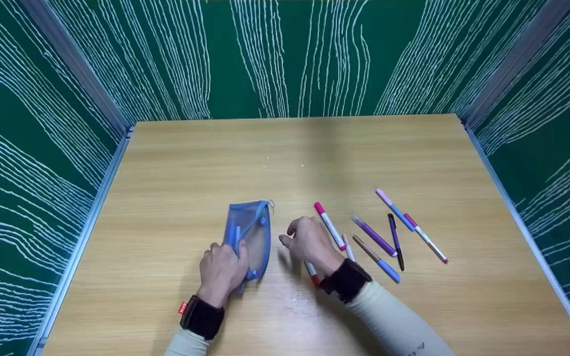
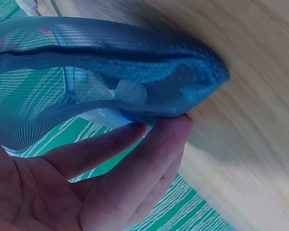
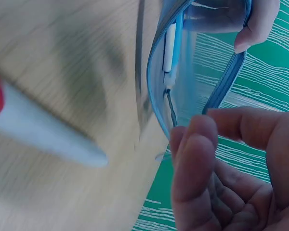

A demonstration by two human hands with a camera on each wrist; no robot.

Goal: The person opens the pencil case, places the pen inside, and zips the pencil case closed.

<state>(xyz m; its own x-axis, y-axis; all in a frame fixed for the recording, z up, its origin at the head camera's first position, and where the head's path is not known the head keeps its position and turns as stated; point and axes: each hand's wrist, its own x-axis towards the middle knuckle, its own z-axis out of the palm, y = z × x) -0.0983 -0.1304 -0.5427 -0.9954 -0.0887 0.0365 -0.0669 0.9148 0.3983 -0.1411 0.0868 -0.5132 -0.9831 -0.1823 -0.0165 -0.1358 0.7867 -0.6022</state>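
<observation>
My left hand (image 1: 223, 267) grips a blue mesh zip pencil case (image 1: 260, 235) by its near-left side. In the left wrist view its fingers (image 2: 144, 163) press against the case's edge. The case gapes open, and a white-and-blue pen (image 3: 170, 48) shows inside it in the right wrist view. Just right of the case hovers my right hand (image 1: 312, 242), its fingers loosely bent, with nothing seen between them. Under the right wrist lies a white marker with a red cap (image 1: 314, 279). A white marker with pink ends (image 1: 330, 225) lies just beyond that hand.
Several pens lie to the right: a purple one (image 1: 374, 236), a brown-and-blue one (image 1: 376, 258), a dark one (image 1: 395, 242), a lilac-and-blue one (image 1: 395, 209) and a white-and-magenta one (image 1: 426, 238). White specks dot the wooden table (image 1: 206, 163). Green walls with white lines surround it.
</observation>
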